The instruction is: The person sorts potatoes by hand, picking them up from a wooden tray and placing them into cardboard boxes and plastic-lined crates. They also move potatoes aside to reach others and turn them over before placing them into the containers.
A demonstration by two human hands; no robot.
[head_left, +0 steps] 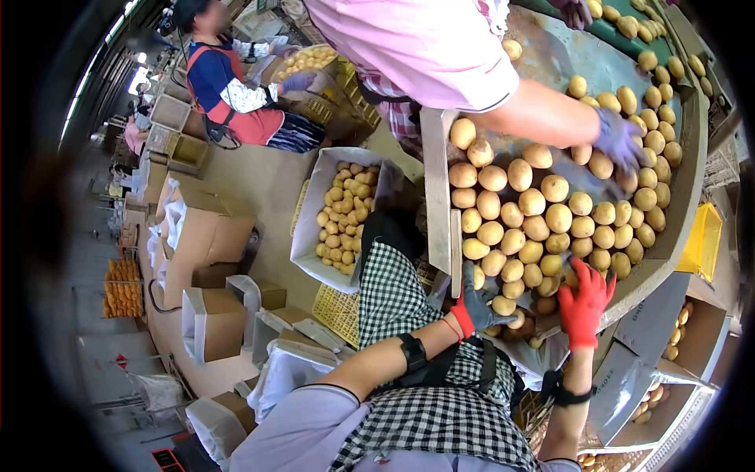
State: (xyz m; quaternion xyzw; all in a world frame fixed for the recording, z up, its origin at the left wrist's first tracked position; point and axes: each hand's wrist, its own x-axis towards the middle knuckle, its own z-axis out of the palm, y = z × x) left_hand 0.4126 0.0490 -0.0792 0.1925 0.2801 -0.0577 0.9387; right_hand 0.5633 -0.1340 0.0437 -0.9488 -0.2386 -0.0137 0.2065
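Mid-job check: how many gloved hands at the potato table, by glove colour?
Red: 1, wearer's right hand
Grey with red cuff: 1, wearer's left hand
Purple: 2, co-worker's hand and hand at the top edge
Total: 4

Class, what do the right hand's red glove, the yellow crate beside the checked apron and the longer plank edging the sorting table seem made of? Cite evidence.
Red glove: probably matt knit or coated fabric; it fits snugly, without gloss.
Yellow crate: likely moulded plastic, finish uncertain; even colour and open lattice.
Longer plank: apparently bare wood; dull, weathered grey-brown.
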